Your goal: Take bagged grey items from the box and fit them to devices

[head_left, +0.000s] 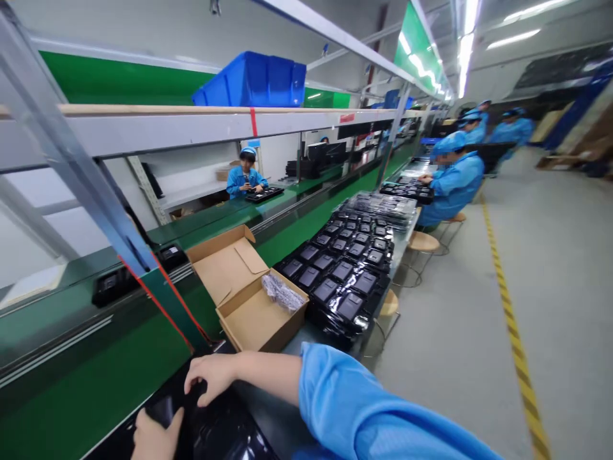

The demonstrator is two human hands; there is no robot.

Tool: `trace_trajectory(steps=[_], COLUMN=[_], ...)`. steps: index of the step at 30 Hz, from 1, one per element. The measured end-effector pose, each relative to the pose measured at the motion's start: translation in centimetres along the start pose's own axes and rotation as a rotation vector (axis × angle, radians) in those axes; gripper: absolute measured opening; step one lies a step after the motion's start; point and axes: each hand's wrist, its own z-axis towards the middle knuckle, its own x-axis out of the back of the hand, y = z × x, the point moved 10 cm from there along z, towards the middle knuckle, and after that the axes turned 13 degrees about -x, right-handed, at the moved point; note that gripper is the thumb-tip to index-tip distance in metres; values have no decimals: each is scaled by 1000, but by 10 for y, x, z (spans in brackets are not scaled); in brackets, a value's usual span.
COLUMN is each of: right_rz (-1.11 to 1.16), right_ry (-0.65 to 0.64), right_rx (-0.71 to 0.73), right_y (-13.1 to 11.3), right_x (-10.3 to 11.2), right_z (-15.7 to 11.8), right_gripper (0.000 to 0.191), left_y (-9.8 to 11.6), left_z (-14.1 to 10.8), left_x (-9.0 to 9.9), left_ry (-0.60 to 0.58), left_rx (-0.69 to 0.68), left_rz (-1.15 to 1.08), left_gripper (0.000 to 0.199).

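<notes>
1. Right hand [211,377], blue sleeve behind it: fingers curled down, fingertips pressing on a glossy black tray [215,428] at the bottom edge of the view. Cannot tell whether it grips the tray or only rests on it.
2. Left hand [156,437], at 7 o'clock from the right: partly cut off by the frame, thumb up against the same tray; its grip cannot be told.
3. Black tray lies on the bench edge just beside the green conveyor belt [86,383].
4. At 1 o'clock from the hands: open cardboard box [253,313], flaps up, a crumpled plastic bag [282,291] inside.
5. Further toward 2 o'clock: stacked black trays [345,275] holding dark devices.
6. On the belt at 10 o'clock: a small black unit [112,284].
7. Far down the line, at 1 o'clock: a seated co-worker [453,185] in blue coat and cap.
8. Overhead shelf at 12 o'clock carries a blue bin [253,80].
</notes>
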Motion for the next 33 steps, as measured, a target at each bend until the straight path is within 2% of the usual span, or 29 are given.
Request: trace_trajectory(steps=[1, 3, 7, 12, 16, 20, 23, 26, 28, 30, 31, 33], right_rz=[-67, -130, -140, -190, -212, -271, -303, -238, -160, -72, -35, 1], right_ry=[-42, -103, -155, -148, -143, -125, -46, 121, 292, 441, 476, 457], right_rx=[11, 44, 35, 60, 32, 28, 25, 3, -119, -312, -395, -473], right_y=[-1, -4, 1, 12, 19, 16, 11, 7, 16, 32, 40, 47], right_x=[-9, -19, -24, -26, -33, -43, -45, -36, -24, -17, -18, -29], right_z=[10, 24, 35, 40, 45, 48, 49, 44, 35, 20, 12, 2], right_gripper=[36, 37, 44, 49, 47, 47, 52, 52, 51, 53, 54, 57], left_y=[1, 13, 35, 36, 38, 39, 40, 39, 40, 43, 44, 47], left_z=[-7, -18, -24, -26, -35, -39, -38, -39, -40, -43, -44, -46], left_x=[-2, -3, 2, 5, -6, -15, -16, -15, -13, -10, -8, -4], left_ry=[-12, -12, 51, 185, 240, 280, 335, 393, 420, 437, 443, 457], left_rx=[60, 100, 19, -70, -146, -199, -231, -254, -279, -307, -320, -343], left_rz=[-3, -1, 7, 100, 157, 214, 275, 334, 351, 351, 348, 339], left_gripper=[76, 70, 53, 43, 43, 46, 45, 46, 44, 42, 40, 39])
